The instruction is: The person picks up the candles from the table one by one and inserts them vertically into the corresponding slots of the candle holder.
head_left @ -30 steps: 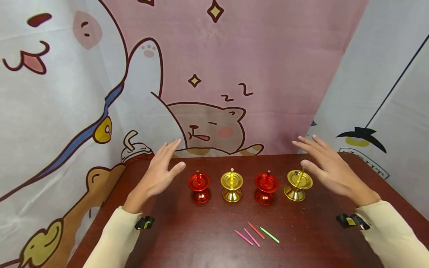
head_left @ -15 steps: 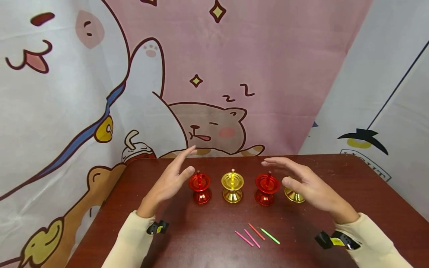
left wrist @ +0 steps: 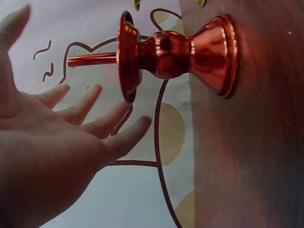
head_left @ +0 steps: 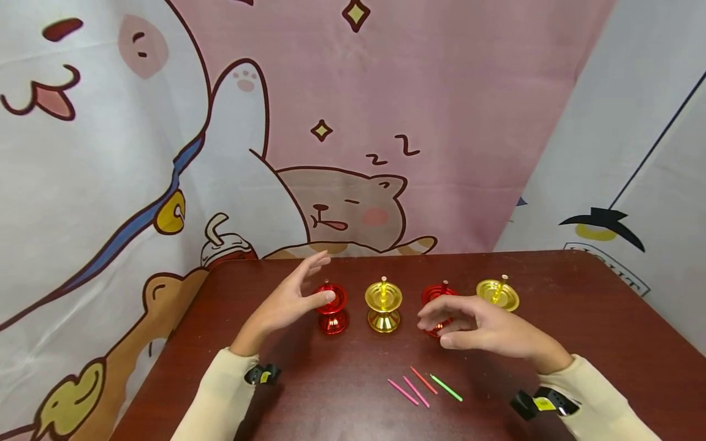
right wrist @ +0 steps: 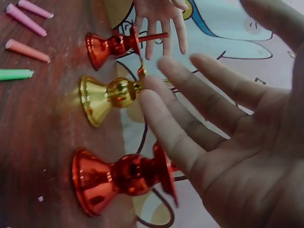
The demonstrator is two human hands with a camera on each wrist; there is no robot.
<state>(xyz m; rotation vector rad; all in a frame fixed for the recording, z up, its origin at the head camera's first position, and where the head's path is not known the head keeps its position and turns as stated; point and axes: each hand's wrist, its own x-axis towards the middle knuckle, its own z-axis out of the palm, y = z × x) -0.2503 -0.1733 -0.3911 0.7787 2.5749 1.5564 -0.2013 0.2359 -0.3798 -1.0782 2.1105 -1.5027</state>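
My left hand (head_left: 284, 303) hovers at the left red candle holder (head_left: 333, 322), fingers extended and thumb overlapping its dish in the head view. In the left wrist view the spread fingers (left wrist: 128, 137) show beside that holder's dish, holding nothing. My right hand (head_left: 488, 324) is in front of the other red candle holder (head_left: 436, 290), partly hiding it; its fingers are loosely bent with nothing in them. Between these two stands a gold candle holder (head_left: 384, 320), and a second gold candle holder (head_left: 508, 301) is behind my right hand. Each holder has a thin upright stick in its dish.
Several thin candles lie on the dark wooden table (head_left: 331, 392) nearer me: a pink candle (head_left: 403, 392), another pink candle (head_left: 416, 392), an orange-red candle (head_left: 424, 380) and a green candle (head_left: 446, 388). A cartoon-printed cloth (head_left: 458, 110) hangs behind the table.
Both hands have moved inward and lower. My right hand went left from the right gold holder to the red one; my left hand came right to the left red holder. Holders and candles stay put.
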